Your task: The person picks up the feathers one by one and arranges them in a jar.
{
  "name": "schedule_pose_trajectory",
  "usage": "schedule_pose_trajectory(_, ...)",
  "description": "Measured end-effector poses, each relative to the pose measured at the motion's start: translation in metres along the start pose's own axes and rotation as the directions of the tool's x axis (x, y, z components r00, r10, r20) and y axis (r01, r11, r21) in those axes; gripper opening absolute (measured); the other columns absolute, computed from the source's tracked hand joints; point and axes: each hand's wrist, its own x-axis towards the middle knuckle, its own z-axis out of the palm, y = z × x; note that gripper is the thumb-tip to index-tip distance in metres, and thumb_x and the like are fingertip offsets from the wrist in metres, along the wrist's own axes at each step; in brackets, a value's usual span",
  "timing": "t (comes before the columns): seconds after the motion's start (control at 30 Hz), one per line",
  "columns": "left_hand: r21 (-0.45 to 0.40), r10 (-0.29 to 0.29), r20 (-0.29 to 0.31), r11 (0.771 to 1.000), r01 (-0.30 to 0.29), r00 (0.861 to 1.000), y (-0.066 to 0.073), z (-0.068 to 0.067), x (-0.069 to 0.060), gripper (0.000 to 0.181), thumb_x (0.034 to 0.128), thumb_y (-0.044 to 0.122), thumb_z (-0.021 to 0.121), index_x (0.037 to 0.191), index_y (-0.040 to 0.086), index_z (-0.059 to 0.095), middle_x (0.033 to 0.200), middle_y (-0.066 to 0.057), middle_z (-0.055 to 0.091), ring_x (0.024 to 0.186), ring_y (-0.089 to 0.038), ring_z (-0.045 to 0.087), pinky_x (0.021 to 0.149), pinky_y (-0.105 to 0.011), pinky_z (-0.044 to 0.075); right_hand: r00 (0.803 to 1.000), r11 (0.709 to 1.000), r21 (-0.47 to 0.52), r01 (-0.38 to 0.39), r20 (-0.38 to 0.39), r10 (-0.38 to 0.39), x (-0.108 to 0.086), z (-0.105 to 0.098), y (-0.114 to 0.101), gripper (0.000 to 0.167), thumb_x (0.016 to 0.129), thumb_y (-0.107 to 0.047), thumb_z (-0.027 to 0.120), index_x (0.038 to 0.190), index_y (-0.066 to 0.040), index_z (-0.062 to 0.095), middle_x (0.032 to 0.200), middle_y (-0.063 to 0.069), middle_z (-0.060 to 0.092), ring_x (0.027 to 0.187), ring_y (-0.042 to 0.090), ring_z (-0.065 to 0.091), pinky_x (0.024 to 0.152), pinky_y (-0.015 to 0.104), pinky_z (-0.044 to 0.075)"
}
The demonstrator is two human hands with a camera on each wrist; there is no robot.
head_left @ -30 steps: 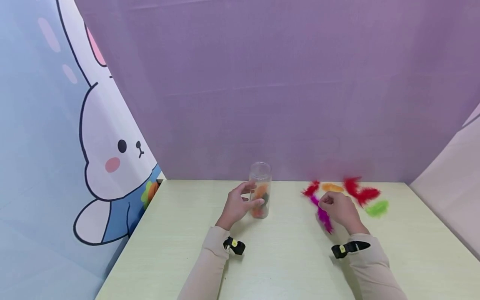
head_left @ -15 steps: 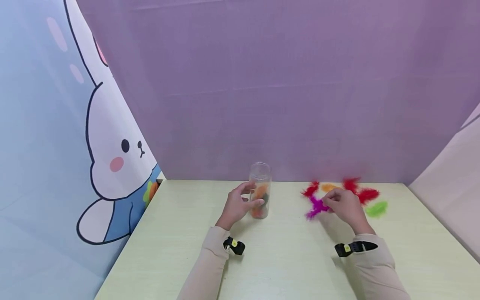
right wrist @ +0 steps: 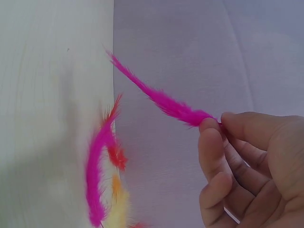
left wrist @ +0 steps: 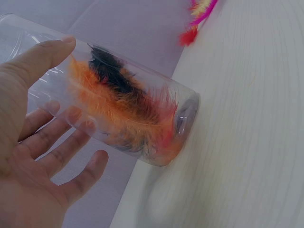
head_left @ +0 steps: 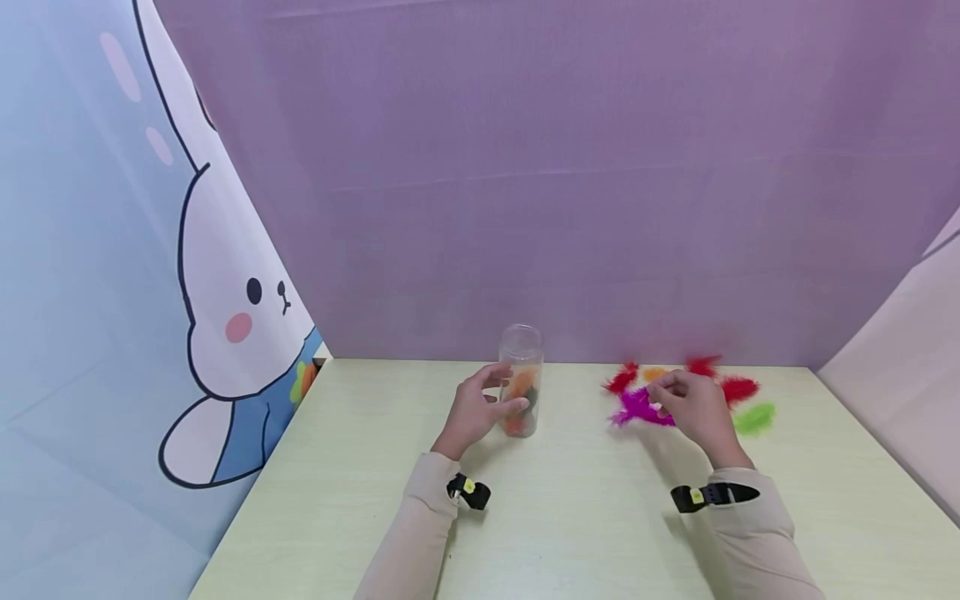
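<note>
A clear jar (head_left: 521, 392) stands upright on the table, with orange, red and dark feathers (left wrist: 118, 97) in its lower part. My left hand (head_left: 472, 410) holds its side between thumb and curved fingers; in the left wrist view the hand (left wrist: 35, 175) is around the upper part. To the right, my right hand (head_left: 699, 417) pinches the quill end of a magenta feather (right wrist: 168, 103) between thumb and forefinger. Another magenta feather (right wrist: 95, 175) lies on the table below it, close to a red feather (head_left: 622, 378).
Beyond my right hand lie an orange feather (head_left: 655, 374) and red feathers (head_left: 739, 389). A green feather (head_left: 754, 418) is to the right of them. A purple cloth (head_left: 555, 183) hangs behind the table's back edge, and a rabbit-printed cloth (head_left: 232, 367) hangs at the left.
The right hand has shifted right and slightly toward the back, moving a magenta feather, which now shows apart from the other magenta one. The left hand and jar have stayed in place.
</note>
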Motion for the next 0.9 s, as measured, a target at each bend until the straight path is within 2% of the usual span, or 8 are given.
schedule_pose_trajectory(0.3,0.007,-0.005,0.005,1.0,0.005,1.0,0.0,0.001,0.0,0.064,0.0835,0.032,0.086,0.14,0.019,0.06,0.133,0.0,0.068,0.125,-0.023,0.061,0.099,-0.046,0.055,0.999,1.0,0.026,-0.01,-0.03,0.01,-0.002,0.0,-0.006,0.024,0.101,-0.028,0.067,0.106,-0.005,0.072,0.096,0.018,0.076,0.079,0.027,0.071,0.058,0.029,0.053)
schedule_pose_trajectory(0.47,0.0,-0.004,0.003,1.0,0.004,1.0,0.0,0.001,0.0,0.063,0.0839,0.033,0.086,0.14,0.019,0.06,0.133,-0.002,0.068,0.126,-0.024,0.061,0.1,-0.048,0.055,0.998,0.999,0.041,-0.015,-0.06,0.017,-0.002,0.0,-0.012,0.022,0.1,-0.027,0.067,0.105,-0.007,0.073,0.093,0.014,0.075,0.08,0.031,0.069,0.054,0.028,0.051)
schedule_pose_trajectory(0.67,-0.002,-0.01,0.0,1.0,0.01,1.0,-0.001,0.001,0.001,0.062,0.0839,0.031,0.086,0.139,0.02,0.06,0.133,-0.002,0.068,0.126,-0.025,0.06,0.102,-0.052,0.053,0.993,0.998,0.057,-0.006,-0.121,0.013,-0.003,-0.001,-0.019,0.023,0.099,-0.028,0.069,0.104,-0.006,0.073,0.089,0.013,0.074,0.072,0.02,0.065,0.051,0.027,0.048)
schedule_pose_trajectory(0.9,0.001,-0.006,-0.001,1.0,0.006,1.0,-0.002,0.002,0.002,0.063,0.0836,0.031,0.086,0.14,0.019,0.06,0.133,-0.002,0.067,0.126,-0.024,0.061,0.101,-0.05,0.054,0.978,0.997,0.053,0.049,-0.206,-0.037,-0.004,-0.002,-0.025,0.021,0.099,-0.027,0.07,0.1,-0.006,0.074,0.083,0.01,0.072,0.063,0.007,0.06,0.047,0.025,0.044)
